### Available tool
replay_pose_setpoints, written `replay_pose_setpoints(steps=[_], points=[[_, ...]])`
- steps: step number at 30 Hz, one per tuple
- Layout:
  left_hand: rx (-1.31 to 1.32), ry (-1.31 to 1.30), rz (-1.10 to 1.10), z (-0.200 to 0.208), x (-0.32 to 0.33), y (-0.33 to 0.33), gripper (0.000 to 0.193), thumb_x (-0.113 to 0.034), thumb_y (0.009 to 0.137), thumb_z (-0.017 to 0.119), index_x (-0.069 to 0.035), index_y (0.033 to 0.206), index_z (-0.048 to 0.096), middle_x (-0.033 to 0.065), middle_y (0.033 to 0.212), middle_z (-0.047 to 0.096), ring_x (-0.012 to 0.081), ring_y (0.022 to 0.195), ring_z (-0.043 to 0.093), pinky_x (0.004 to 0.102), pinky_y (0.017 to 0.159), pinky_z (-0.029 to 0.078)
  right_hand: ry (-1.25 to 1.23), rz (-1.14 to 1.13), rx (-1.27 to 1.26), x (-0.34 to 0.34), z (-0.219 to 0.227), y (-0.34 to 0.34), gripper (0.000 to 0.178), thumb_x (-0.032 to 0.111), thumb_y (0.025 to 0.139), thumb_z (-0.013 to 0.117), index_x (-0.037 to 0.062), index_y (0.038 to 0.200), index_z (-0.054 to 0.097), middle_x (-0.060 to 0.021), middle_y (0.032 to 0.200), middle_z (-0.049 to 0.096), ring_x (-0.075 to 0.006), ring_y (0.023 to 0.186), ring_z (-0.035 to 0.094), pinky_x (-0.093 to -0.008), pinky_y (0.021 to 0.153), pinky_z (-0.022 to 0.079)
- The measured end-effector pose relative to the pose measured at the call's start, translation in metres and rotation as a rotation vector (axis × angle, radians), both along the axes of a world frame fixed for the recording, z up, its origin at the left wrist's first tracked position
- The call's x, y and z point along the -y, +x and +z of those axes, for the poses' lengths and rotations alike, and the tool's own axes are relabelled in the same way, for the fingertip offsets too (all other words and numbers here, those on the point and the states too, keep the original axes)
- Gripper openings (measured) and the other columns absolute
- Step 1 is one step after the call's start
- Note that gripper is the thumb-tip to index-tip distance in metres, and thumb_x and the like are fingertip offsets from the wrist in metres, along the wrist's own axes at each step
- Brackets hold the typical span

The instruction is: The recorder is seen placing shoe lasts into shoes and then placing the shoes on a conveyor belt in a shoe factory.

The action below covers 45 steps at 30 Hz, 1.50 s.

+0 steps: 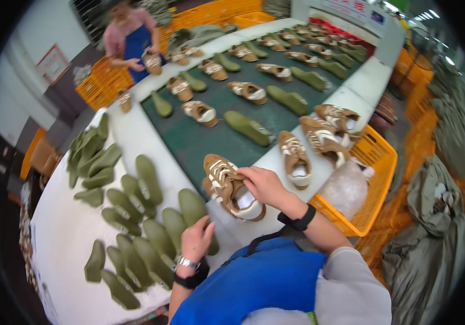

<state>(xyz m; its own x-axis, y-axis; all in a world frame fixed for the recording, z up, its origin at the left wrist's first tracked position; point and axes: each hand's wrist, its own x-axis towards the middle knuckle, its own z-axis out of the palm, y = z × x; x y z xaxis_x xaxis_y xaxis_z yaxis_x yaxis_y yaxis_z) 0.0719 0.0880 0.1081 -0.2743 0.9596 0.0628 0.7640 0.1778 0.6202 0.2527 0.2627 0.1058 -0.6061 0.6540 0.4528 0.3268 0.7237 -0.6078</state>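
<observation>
My right hand (267,186) grips a brown and white lace-up sneaker (223,172) by its upper near the collar. The sneaker is tilted over the near end of the green conveyor belt, its toe pointing away from me. Another shoe seems to be partly hidden under it. My left hand (198,240) is at the edge of the white table, fingers loosely extended beside a green shoe last (191,205). Whether it touches that last I cannot tell. More green lasts (154,254) lie in rows to its left. Three finished-looking sneakers (296,157) stand right of the belt.
The green belt (175,138) carries rows of sneakers and lasts away from me. A yellow crate (380,187) with a clear plastic bag (346,189) stands at my right. A co-worker in a blue apron (137,46) holds a shoe at the far left. Grey-green sacks (427,244) lie right.
</observation>
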Motion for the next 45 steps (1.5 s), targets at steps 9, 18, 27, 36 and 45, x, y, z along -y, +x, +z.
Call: replay_pose_setpoints(steps=[9,18,27,36,45], points=[[-0.167,-0.106,-0.050,-0.048,0.043,-0.022,0.048,-0.018,0.073,0.067,-0.004,0.116,0.051,0.0219,0.132,0.039,0.0379,0.109,0.049,0.0413,0.088,0.044,-0.072,-0.345,0.572,-0.027,-0.078,0.069,0.029,0.007,0.076,0.052,0.0106,0.105,0.057,-0.0114,0.088,0.059,-0.0318,0.084,0.058,-0.0416,0.069,0.048],[-0.169,-0.154,-0.019,-0.063,0.040,-0.014,0.051,-0.017,0.069,0.070,-0.007,0.115,0.052,0.0254,0.138,0.025,0.0423,0.099,0.053,0.0418,0.081,0.048,0.012,0.320,0.718,0.039,-0.082,0.014,0.020,0.018,0.073,0.058,0.0093,0.091,0.062,-0.0111,0.084,0.059,-0.0307,0.073,0.062,-0.0412,0.060,0.050],[-0.151,-0.036,0.067,-0.081,0.047,-0.010,0.054,-0.013,0.064,0.071,-0.010,0.115,0.052,0.0256,0.137,0.023,0.0428,0.111,0.044,0.0430,0.089,0.044,-0.131,0.487,1.000,0.025,-0.073,0.037,0.020,0.025,0.074,0.062,0.0111,0.088,0.063,-0.0111,0.082,0.061,-0.0307,0.079,0.061,-0.0406,0.067,0.050],[0.593,0.014,0.243,-0.092,0.058,-0.025,0.077,-0.009,0.076,0.062,-0.009,0.139,0.017,0.0277,0.137,0.025,0.0384,0.119,0.041,0.0393,0.095,0.040,-0.130,0.651,0.826,0.059,-0.010,-0.072,0.046,0.042,0.080,0.058,0.0054,0.108,0.052,-0.0180,0.080,0.063,-0.0341,0.078,0.061,-0.0421,0.065,0.049],[0.005,0.227,0.434,-0.045,0.094,-0.035,0.026,-0.003,0.075,0.058,0.001,0.101,0.057,0.0179,0.107,0.056,0.0332,0.105,0.051,0.0393,0.090,0.042,-0.251,0.693,0.695,0.090,-0.041,-0.129,0.053,0.051,0.081,0.054,0.0078,0.111,0.046,-0.0186,0.075,0.062,-0.0369,0.073,0.061,-0.0459,0.064,0.048]])
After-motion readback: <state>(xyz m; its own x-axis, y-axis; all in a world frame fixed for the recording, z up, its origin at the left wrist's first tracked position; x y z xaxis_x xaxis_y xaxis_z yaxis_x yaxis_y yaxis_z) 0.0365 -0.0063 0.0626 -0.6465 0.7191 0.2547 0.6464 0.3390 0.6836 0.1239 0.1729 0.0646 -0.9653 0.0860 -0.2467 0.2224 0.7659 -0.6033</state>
